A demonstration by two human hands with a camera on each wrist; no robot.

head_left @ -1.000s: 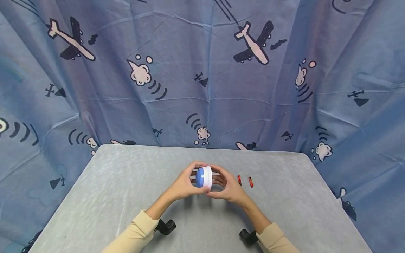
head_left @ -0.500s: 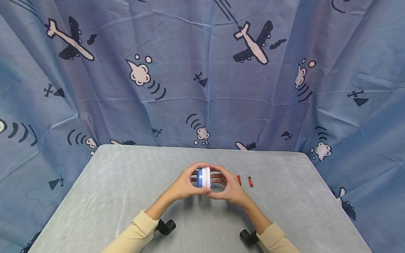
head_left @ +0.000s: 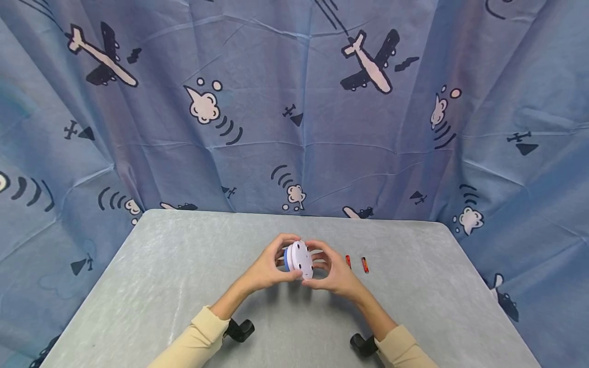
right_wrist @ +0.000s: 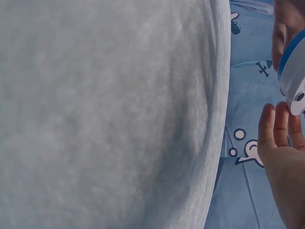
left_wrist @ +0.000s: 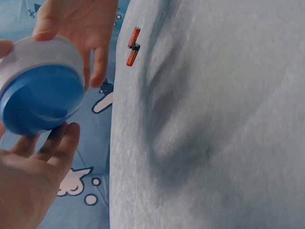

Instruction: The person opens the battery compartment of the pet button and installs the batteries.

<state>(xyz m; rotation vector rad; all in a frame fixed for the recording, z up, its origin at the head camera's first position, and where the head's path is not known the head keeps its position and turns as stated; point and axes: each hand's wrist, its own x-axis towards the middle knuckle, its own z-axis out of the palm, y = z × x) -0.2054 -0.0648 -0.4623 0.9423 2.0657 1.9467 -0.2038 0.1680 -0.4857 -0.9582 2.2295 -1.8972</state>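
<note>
Two-sided hold: the left hand, left of the round device, pinches its rim between thumb and fingers; the device is raised over the table, blue dome leftward, spotted white face rightward; the right hand, right of the device, also pinches the rim, probably steadying it while leaving that face unobstructed; two red batteries lie farther right of the device, seemingly set aside within reach.

Head view bright; wrist views dimmer; diffuse shadows on tabletop; faint sheen on round device.
</note>
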